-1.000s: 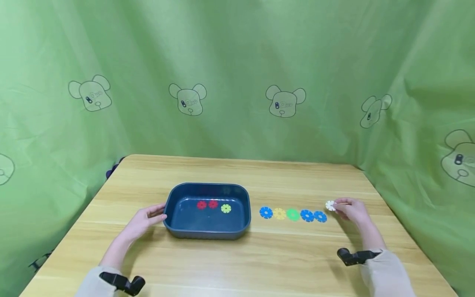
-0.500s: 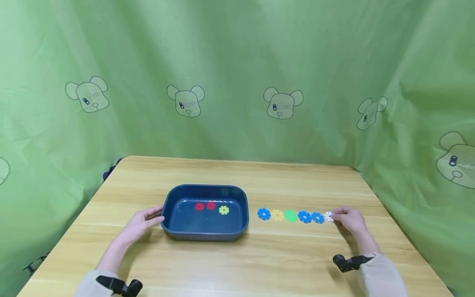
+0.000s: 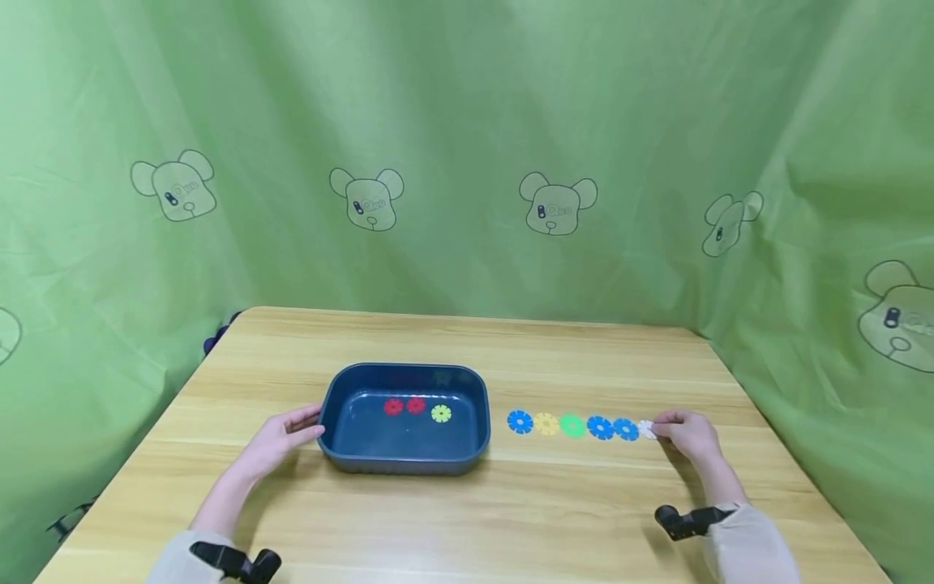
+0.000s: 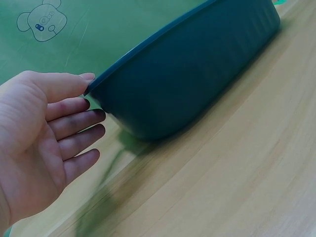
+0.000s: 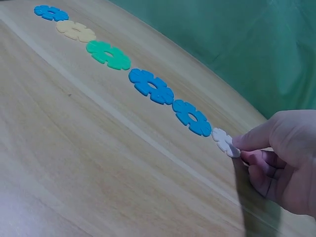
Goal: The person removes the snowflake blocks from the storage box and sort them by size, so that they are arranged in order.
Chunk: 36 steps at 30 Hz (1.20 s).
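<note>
My right hand [image 3: 689,434] pinches a white notched disc [image 5: 223,140] between thumb and fingers, at the right end of a row of discs on the table. Left of it lie two blue discs [image 3: 625,429], a green disc [image 3: 572,426], a yellow disc [image 3: 546,423] and another blue disc [image 3: 520,422]. The white disc's edge meets or nearly meets the nearest blue one. My left hand [image 4: 49,128] is at the left end of a dark blue bin [image 3: 404,466], thumb touching its rim, other fingers loosely extended beside the wall. Two red discs [image 3: 415,405] and a yellow-green disc [image 3: 441,414] lie inside.
The wood-grain table [image 3: 467,527] carries the bin left of the disc row. A green curtain [image 3: 467,268] with printed bear heads hangs behind and along both sides. Black wrist cameras [image 3: 693,521] sit on both sleeves.
My right hand has brought the white disc left and toward me, down to the end of the row beside the blue disc. The left hand has stayed at the bin.
</note>
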{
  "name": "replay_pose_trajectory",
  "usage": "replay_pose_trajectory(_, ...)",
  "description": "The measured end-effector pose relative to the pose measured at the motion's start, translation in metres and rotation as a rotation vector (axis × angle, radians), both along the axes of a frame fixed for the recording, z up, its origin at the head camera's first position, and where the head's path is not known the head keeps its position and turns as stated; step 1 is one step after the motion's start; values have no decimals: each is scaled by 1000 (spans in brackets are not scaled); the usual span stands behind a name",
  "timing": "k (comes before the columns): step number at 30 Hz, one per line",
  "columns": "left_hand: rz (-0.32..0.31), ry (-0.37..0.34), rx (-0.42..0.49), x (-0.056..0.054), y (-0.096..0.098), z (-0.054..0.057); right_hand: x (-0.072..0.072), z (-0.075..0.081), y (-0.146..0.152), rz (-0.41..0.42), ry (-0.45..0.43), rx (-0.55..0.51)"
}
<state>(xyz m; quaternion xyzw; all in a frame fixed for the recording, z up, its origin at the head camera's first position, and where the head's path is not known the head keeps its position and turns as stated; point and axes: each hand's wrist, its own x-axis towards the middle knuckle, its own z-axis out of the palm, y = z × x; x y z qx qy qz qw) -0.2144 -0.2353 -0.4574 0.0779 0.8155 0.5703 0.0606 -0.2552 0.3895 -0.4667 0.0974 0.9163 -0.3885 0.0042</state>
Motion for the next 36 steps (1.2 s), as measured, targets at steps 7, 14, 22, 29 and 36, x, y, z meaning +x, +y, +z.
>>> replay_pose_trajectory(7,6,-8,-4,2,1,2,0,1,0,-26,-7,-111)
replay_pose_trajectory(14,0,-7,-3,2,1,1,-4,14,-12,-29,11,-73)
replay_pose_trajectory(22,6,-19,3,1,1,1,-14,42,-58,93,86,-72)
replay_pose_trajectory(29,3,-20,0,2,2,1,-23,63,-102,153,160,-207)
replay_pose_trajectory(36,12,-14,18,1,2,0,-28,79,-145,242,167,-259)
